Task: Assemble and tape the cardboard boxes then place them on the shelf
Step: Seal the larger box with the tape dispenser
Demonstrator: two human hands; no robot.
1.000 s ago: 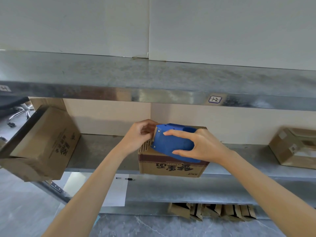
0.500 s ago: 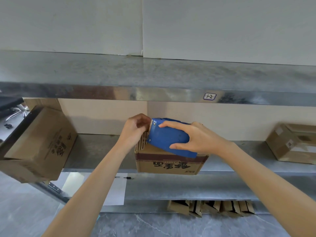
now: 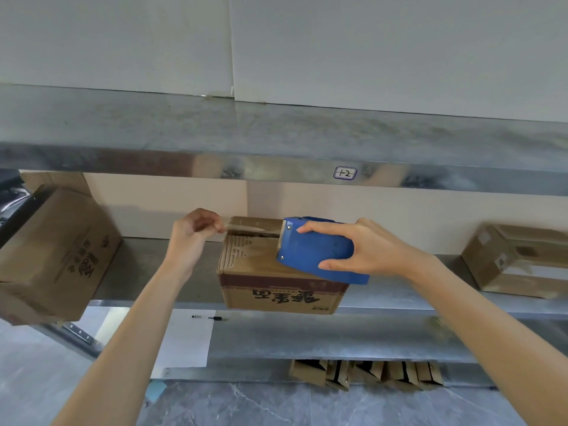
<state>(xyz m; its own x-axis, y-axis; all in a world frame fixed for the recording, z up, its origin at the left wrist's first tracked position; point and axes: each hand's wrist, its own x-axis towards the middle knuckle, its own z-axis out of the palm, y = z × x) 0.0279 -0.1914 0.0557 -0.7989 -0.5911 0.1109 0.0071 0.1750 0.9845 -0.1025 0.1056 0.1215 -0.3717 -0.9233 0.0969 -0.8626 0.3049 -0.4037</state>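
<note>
A small brown cardboard box (image 3: pixel 276 290) with printed characters stands at the front edge of the middle metal shelf (image 3: pixel 153 272). My right hand (image 3: pixel 365 250) grips a blue tape dispenser (image 3: pixel 313 250) over the right part of the box top. My left hand (image 3: pixel 193 232) pinches the free end of a clear tape strip (image 3: pixel 249 227), held just past the box's left edge. The strip is stretched between my two hands, above the top flaps.
A larger open cardboard box (image 3: pixel 55 253) hangs tilted at the left end of the shelf. A taped box (image 3: pixel 519 259) sits at the right. Several folded cardboard pieces (image 3: pixel 368 373) lie below. A white sheet (image 3: pixel 187 336) lies on the lower shelf. An upper shelf (image 3: pixel 276 142) runs overhead.
My hands have pulled apart: the left hand drew the tape end leftwards and the right hand carried the dispenser to the right, so a strip now spans the box top.
</note>
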